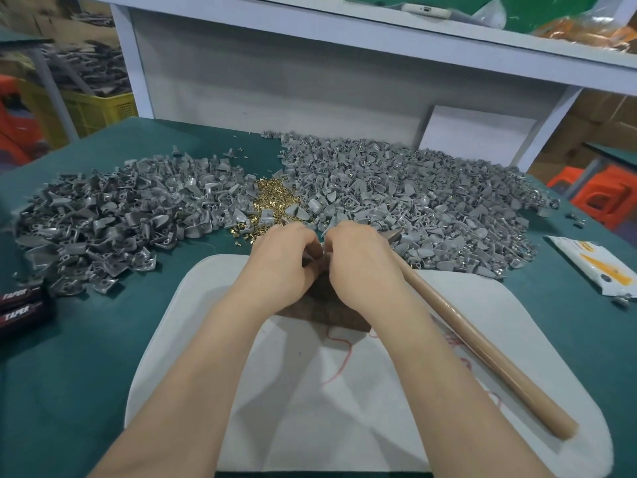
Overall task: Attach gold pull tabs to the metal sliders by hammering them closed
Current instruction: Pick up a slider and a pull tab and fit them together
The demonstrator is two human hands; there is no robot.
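**Q:** Where were the hands?
**A:** Left hand (pixel 286 260) and right hand (pixel 358 263) met knuckle to knuckle over a dark block (pixel 324 307) on a white pad (pixel 344 391), mid green counter (pixel 86 339).

**Q:** Fingers?
**A:** Curled inward on both hands, tips hidden between them. Could not tell what, if anything, they gripped.

**Q:** Parts?
**A:** Gold tabs (pixel 274 198) lay in a small pile at 12 o'clock, just beyond the hands. Grey sliders (pixel 113 215) were heaped at 10 o'clock, with a larger heap (pixel 431 201) at 2 o'clock.

**Q:** Hammer?
**A:** Hammer (pixel 482 353) had a wooden handle running from beneath the right hand toward 4 o'clock, head beside the larger heap. Whether the hand gripped it was unclear.

**Q:** Writing?
**A:** "TAPER" in white on two dark packs (pixel 20 305) at 9 o'clock. White packet (pixel 596 267) at 3 o'clock had orange marking, print unreadable.
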